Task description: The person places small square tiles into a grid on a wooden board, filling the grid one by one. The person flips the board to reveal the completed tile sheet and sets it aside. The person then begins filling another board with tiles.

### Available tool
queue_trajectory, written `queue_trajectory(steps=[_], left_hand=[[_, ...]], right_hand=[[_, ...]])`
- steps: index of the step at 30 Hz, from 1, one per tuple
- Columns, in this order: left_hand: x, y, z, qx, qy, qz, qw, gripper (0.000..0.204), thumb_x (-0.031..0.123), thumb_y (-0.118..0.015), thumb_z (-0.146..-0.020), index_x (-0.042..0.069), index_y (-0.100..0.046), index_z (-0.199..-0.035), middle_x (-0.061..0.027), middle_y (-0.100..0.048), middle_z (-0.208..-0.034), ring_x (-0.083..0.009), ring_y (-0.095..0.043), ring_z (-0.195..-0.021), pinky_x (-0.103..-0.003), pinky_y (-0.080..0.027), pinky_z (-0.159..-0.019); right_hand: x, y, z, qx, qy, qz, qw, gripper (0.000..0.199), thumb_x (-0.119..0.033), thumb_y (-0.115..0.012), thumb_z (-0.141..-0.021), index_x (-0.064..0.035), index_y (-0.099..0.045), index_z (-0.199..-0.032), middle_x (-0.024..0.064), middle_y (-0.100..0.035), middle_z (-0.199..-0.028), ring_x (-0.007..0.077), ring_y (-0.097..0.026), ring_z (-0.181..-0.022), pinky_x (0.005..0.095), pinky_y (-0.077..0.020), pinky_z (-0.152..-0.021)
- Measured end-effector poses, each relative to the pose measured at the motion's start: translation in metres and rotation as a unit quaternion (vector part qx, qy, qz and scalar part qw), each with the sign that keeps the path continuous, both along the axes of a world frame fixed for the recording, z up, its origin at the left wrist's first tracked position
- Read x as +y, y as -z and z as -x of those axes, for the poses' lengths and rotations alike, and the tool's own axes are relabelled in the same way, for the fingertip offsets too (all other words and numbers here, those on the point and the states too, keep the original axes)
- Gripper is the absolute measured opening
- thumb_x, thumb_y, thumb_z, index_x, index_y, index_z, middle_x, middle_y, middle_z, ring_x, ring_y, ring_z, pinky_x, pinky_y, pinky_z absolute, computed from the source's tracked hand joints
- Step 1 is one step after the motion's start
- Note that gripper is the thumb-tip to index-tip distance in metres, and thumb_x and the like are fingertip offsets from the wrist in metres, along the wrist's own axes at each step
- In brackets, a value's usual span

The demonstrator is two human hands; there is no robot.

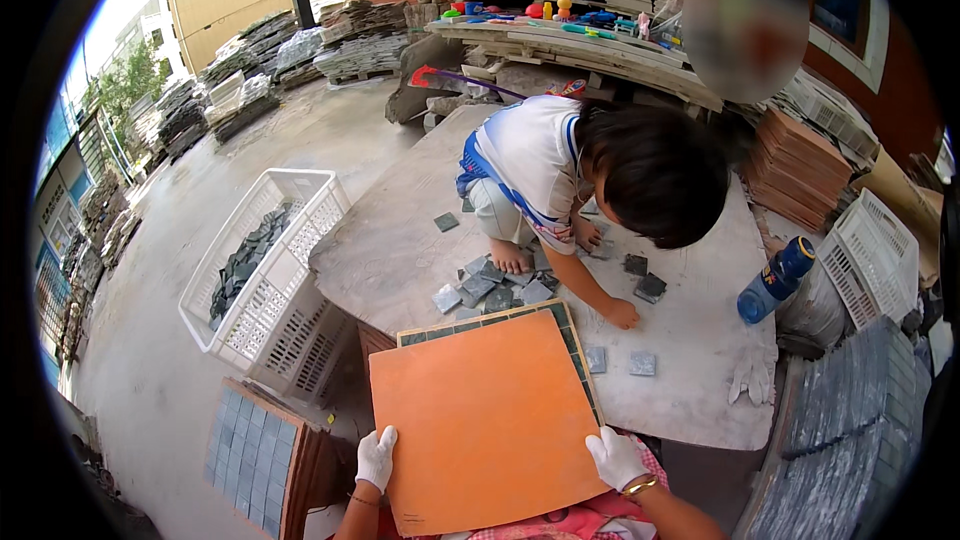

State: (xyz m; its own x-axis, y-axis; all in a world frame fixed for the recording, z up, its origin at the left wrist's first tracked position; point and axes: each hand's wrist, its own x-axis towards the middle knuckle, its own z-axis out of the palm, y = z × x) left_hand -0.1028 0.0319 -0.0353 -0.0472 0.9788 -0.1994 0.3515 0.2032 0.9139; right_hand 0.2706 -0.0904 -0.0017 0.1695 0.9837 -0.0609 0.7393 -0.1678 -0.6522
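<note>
A flat orange board [490,420] lies tilted in front of me, its near edge against my pink checked clothing. My left hand [376,457], in a white glove, grips the board's left edge. On the opposite edge my right hand [616,460], also gloved, has its fingers partly behind the board. Under the far side of the board shows a wooden-rimmed tray [576,345] with dark green square tiles. Loose grey-green stone tiles [480,285] are heaped just past it on the worktable [690,340].
Another person [560,180] crouches on the table, one hand near dark tiles [650,287]. A blue bottle [775,280] and white glove [750,380] are at right. White crates [300,340], tile sheets [250,455] stand left; stacked slabs [850,430] right.
</note>
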Motion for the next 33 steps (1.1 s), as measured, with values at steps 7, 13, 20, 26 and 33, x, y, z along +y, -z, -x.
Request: queue_trajectory(steps=[7,13,20,26,33], left_hand=[[0.056,-0.008,-0.022,0.356,0.091,-0.007,0.930,0.053,0.047,-0.049,-0.090,-0.002,-0.064,-0.078,-0.0242,-0.064,-0.080,-0.0427,-0.060,-0.080,-0.047,-0.046,-0.070],[0.064,-0.002,-0.022,0.325,0.147,0.063,0.932,0.046,0.045,-0.054,-0.089,0.000,-0.065,-0.095,-0.0202,-0.067,-0.090,-0.0338,-0.064,-0.085,-0.041,-0.049,-0.076],[0.047,0.004,-0.035,-0.248,-0.004,0.136,0.959,0.036,0.028,-0.055,-0.092,0.000,-0.055,-0.115,-0.0011,-0.059,-0.104,-0.0098,-0.053,-0.094,-0.026,-0.045,-0.080],[0.047,0.005,-0.033,-0.265,0.012,0.156,0.951,0.036,0.029,-0.056,-0.092,-0.001,-0.057,-0.113,-0.0015,-0.060,-0.105,-0.0106,-0.055,-0.094,-0.026,-0.045,-0.081],[0.043,0.003,-0.029,-0.311,0.019,0.229,0.922,0.038,0.031,-0.055,-0.092,0.000,-0.056,-0.114,-0.0032,-0.061,-0.106,-0.0136,-0.059,-0.093,-0.030,-0.049,-0.080]], right_hand=[[0.031,0.003,-0.017,-0.095,0.070,0.057,0.991,0.037,-0.036,-0.050,-0.090,-0.0003,-0.054,-0.079,0.0238,-0.060,-0.070,0.0436,-0.058,-0.067,0.0528,-0.0446,-0.060],[0.048,-0.011,-0.037,-0.197,0.015,0.077,0.977,0.038,-0.041,-0.059,-0.085,-0.0036,-0.061,-0.084,0.0172,-0.064,-0.074,0.0343,-0.063,-0.070,0.0459,-0.0477,-0.063],[0.088,0.001,-0.036,-0.034,0.078,0.049,0.995,0.032,-0.034,-0.063,-0.083,-0.0029,-0.054,-0.085,0.0142,-0.061,-0.069,0.0340,-0.061,-0.066,0.0442,-0.0453,-0.059],[0.093,-0.006,-0.033,-0.113,0.062,0.093,0.987,0.035,-0.035,-0.064,-0.083,-0.0023,-0.052,-0.086,0.0151,-0.060,-0.068,0.0348,-0.059,-0.064,0.0434,-0.0445,-0.058],[0.093,-0.003,-0.034,0.016,0.109,0.122,0.986,0.043,-0.041,-0.065,-0.080,-0.0002,-0.054,-0.087,0.0153,-0.060,-0.071,0.0319,-0.059,-0.065,0.0419,-0.0449,-0.060]])
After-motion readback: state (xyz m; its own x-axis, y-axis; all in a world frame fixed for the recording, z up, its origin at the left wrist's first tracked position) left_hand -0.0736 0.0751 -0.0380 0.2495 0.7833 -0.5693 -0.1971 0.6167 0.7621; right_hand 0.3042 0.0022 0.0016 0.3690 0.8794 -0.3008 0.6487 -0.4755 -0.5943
